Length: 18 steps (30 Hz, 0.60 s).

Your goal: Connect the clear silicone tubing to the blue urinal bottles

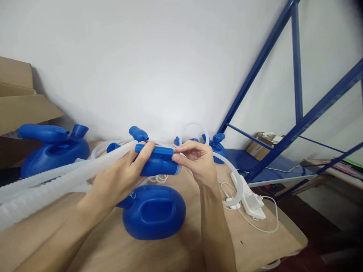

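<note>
My left hand [120, 172] is wrapped around a blue plastic spout piece [159, 162] with a raised bar along its top and a translucent rim at its right end. At that rim, the thumb and index finger of my right hand [198, 160] pinch together. Ribbed white hoses [68, 175] run from the left edge to my left hand, where their ends are hidden. Directly below lies a blue plastic jug [154, 212] with a moulded handle recess. Its neck is partly behind my left wrist.
On the left are another blue jug [56, 151] and a cardboard box [25, 98]. More blue parts [138, 133] and a jug [218, 147] lie against the wall. A white power strip [249, 200] with cables sits on the wooden table [255, 249], beside blue shelving [296, 68].
</note>
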### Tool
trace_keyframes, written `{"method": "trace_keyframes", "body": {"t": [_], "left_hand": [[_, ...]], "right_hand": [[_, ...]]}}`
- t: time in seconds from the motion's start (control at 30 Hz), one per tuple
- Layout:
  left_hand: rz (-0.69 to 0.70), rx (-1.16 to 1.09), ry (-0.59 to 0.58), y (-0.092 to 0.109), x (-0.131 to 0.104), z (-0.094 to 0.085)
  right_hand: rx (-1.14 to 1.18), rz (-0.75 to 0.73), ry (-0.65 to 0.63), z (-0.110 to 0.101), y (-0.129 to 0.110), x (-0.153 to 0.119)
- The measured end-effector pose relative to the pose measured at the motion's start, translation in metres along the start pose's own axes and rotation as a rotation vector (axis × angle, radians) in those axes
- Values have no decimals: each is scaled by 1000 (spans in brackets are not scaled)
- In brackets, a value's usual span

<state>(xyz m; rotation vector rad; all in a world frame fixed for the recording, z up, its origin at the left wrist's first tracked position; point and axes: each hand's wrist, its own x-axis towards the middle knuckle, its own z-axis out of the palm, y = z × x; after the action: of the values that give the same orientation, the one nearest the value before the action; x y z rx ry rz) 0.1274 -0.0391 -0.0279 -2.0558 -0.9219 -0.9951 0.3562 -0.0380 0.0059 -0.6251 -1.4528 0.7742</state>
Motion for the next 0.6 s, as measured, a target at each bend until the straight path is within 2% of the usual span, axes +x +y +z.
{"method": "trace_keyframes", "body": {"t": [0.23,0.4,0.5,0.6], "left_hand": [[-57,-38,-21,4,8,1],[-145,-128,-186,-11,8,-2],[-146,-234,-200,-21,8,-6],[-88,-239,-191,-30,11,-13]], "right_hand": [[-11,-49,64,6,11,2],[-143,-133,63,15,19,2],[-203,-137,79,19,26,2],[-227,-122,88,20,26,1]]}}
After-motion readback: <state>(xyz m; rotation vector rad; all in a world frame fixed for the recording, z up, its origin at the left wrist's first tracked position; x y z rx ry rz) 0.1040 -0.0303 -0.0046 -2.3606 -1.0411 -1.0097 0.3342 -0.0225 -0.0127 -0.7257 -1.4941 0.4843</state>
